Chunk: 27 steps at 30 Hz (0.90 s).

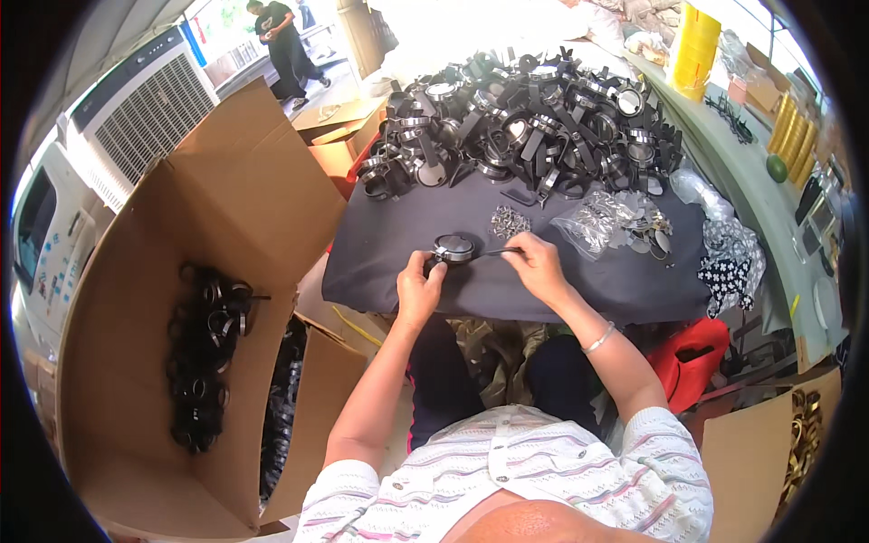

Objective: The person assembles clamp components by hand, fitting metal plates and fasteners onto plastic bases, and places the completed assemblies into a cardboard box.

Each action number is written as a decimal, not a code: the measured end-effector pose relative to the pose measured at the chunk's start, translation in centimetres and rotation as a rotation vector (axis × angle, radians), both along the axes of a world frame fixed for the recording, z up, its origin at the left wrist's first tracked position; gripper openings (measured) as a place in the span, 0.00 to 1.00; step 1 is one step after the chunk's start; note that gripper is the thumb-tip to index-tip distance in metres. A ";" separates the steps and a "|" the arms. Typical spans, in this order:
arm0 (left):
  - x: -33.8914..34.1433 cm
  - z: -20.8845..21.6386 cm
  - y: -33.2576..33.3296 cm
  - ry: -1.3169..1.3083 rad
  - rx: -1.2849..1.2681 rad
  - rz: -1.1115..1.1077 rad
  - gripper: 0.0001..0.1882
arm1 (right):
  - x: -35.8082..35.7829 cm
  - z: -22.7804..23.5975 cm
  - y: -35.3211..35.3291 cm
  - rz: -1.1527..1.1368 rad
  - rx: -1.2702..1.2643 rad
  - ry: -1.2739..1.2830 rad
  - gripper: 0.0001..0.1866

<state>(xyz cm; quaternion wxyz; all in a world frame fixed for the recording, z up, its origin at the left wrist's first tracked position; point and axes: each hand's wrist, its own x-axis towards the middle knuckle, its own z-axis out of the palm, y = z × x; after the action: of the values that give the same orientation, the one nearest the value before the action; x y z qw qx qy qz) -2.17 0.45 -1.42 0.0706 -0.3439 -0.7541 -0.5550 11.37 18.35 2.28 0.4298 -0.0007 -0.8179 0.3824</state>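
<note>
Above the dark cloth I hold a wristwatch-like piece [454, 248], a round dark disc with a silver rim and a black strap. My left hand [420, 290] pinches it at its left side, thumb and fingers together. The thin black strap end stretches to the right, where my right hand [536, 268] grips it between thumb and fingers. Just beyond my hands lies a small heap of tiny metal parts [510, 222]. To its right, a clear plastic bag [590, 222] holds more small metal parts, beside loose silver discs [654, 231].
A large pile of similar round pieces [534, 127] covers the far side of the table [371, 262]. At left stands an open cardboard box [118, 362] with more black pieces; another box [751, 452] at lower right holds gold-coloured ones. A person [279, 45] stands far back.
</note>
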 end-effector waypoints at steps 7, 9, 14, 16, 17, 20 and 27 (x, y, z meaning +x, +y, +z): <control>-0.8 8.4 3.2 -0.548 0.331 -0.132 0.06 | 3.5 -1.3 0.9 -0.133 -0.107 -0.067 0.08; -2.1 11.8 5.7 -0.448 0.390 -0.112 0.05 | 3.4 -1.3 0.7 -0.183 -0.012 -0.060 0.09; -9.0 18.9 14.2 -0.401 0.640 -0.168 0.10 | 3.6 -1.4 0.5 -0.228 0.069 -0.095 0.08; -11.6 20.5 16.8 -0.345 0.601 -0.190 0.17 | 3.5 -1.0 0.3 -0.208 0.119 -0.083 0.08; -12.8 20.0 18.0 -0.348 0.607 -0.187 0.17 | 3.7 -0.9 0.4 -0.195 0.164 -0.078 0.08; -12.0 18.3 20.5 -0.054 0.107 0.275 0.21 | 4.1 -1.1 1.5 -0.203 0.140 -0.088 0.08; -7.3 9.5 9.8 0.048 0.285 0.071 0.17 | 2.6 -1.6 0.5 -0.155 0.022 -0.141 0.07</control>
<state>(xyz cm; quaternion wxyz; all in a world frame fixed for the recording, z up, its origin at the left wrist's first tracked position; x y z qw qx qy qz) -9.47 10.27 8.06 0.1561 -0.3167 -0.6775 -0.6452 14.01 18.84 0.71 0.3994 -0.0862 -0.8479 0.3378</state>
